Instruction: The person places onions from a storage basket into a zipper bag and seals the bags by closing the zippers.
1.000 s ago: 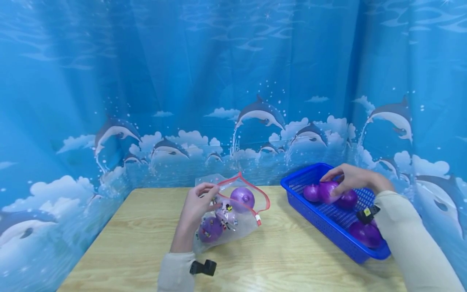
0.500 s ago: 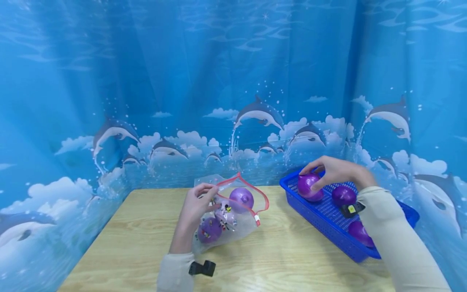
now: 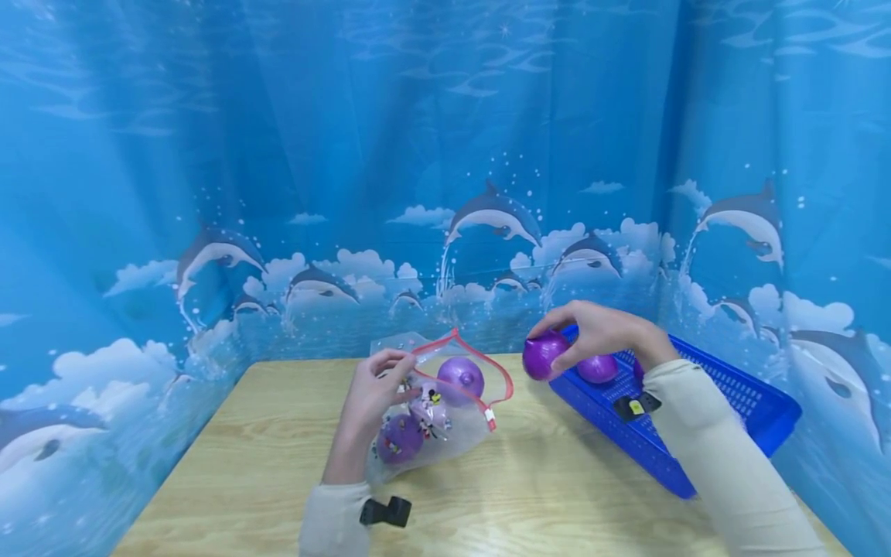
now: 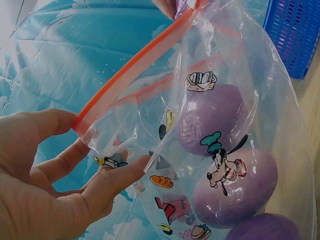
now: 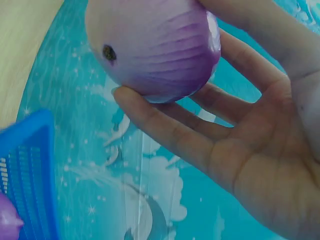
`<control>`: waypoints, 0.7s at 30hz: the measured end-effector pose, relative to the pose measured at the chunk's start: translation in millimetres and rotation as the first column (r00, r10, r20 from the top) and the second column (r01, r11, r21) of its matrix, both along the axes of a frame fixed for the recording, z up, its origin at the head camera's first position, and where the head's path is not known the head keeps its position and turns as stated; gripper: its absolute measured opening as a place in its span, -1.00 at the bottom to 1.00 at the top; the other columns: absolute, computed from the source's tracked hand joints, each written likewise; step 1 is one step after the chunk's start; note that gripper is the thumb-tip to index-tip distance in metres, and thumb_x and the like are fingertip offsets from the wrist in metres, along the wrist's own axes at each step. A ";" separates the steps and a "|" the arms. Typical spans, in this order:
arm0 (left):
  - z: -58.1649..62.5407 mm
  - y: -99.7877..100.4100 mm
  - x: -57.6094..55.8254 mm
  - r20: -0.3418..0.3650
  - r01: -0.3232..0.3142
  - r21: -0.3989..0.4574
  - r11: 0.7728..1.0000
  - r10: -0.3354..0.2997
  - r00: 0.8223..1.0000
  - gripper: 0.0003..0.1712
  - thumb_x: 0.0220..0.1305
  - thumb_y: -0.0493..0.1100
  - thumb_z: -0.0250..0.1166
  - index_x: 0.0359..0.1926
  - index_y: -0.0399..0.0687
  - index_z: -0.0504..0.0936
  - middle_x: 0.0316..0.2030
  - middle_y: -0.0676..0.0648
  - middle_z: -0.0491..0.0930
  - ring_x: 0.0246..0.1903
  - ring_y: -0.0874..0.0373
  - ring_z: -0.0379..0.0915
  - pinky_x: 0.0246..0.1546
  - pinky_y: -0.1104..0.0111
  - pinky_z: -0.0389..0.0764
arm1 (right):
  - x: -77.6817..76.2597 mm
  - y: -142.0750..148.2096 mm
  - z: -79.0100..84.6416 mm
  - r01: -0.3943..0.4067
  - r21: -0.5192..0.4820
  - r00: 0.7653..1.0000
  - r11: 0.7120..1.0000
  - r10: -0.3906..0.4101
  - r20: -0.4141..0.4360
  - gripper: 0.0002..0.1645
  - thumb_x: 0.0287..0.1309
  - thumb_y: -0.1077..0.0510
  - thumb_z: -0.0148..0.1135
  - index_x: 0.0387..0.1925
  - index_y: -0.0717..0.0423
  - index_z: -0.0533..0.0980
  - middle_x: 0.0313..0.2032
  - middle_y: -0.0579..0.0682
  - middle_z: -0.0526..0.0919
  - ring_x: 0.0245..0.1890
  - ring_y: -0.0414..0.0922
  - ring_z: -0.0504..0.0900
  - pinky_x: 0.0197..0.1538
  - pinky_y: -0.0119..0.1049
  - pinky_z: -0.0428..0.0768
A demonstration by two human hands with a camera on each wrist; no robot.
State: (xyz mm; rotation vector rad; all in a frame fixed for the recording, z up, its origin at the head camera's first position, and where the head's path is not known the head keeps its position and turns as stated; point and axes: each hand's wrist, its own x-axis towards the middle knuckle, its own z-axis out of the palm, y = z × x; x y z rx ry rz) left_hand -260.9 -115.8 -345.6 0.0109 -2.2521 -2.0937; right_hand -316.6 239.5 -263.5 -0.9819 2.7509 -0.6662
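My right hand point(image 3: 604, 333) grips a red onion point(image 3: 542, 357) by its sides, just left of the blue basket's far left end. Up close in the right wrist view, the onion point(image 5: 155, 50) shows glossy ribbed skin and a dark root spot. With thumb and fingers my left hand point(image 3: 371, 396) pinches the mouth edge of a clear slider zip bag point(image 3: 462, 441) with a red zip strip and cartoon prints. Its mouth gapes toward the right. Inside lie several purple onions, including one near the opening point(image 3: 461, 377) and one low down point(image 4: 235, 190).
The blue perforated basket point(image 3: 626, 450) stands on the right of the wooden table point(image 3: 278, 456). One onion point(image 3: 597, 368) sits at its near-left end, and another is partly behind my right wrist. A dolphin-print curtain point(image 3: 390, 155) hangs behind the table.
My right hand has lifted the onion from the basket and carried it left, past the basket's rim. The left hand and the bag have stayed in place.
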 end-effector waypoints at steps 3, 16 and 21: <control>0.3 0.4 0.0 0.004 -0.001 -0.005 1.000 0.001 1.000 -0.68 0.51 -0.05 0.24 0.07 -0.20 0.64 0.17 -0.26 0.49 0.05 -0.11 0.61 -0.02 0.21 0.84 | -0.2 -8.7 -3.3 -0.052 -0.025 0.999 0.998 0.051 -0.015 -0.32 0.03 -0.06 0.61 0.22 -0.08 0.63 0.17 0.06 0.67 0.12 0.04 0.59 -0.04 -0.22 0.77; 0.7 2.0 0.6 0.009 -0.001 -0.006 1.000 0.001 1.000 -0.67 0.52 -0.03 0.24 0.05 -0.21 0.64 0.14 -0.26 0.53 0.04 -0.10 0.61 -0.03 0.21 0.85 | 7.3 -45.9 -12.0 -0.148 -0.191 0.985 0.970 0.162 0.057 -0.35 0.07 0.13 0.58 0.23 -0.06 0.60 0.24 0.04 0.60 0.16 0.04 0.61 0.00 -0.33 0.82; 1.1 2.3 0.8 0.014 -0.003 -0.004 1.000 0.003 1.000 -0.68 0.52 -0.05 0.23 0.05 -0.22 0.64 0.12 -0.26 0.54 0.02 -0.09 0.61 -0.03 0.21 0.85 | 9.2 -57.6 -16.0 -0.167 -0.210 0.982 0.963 0.181 0.052 -0.37 0.08 0.16 0.56 0.22 -0.04 0.60 0.26 0.04 0.58 0.19 0.03 0.60 0.03 -0.34 0.81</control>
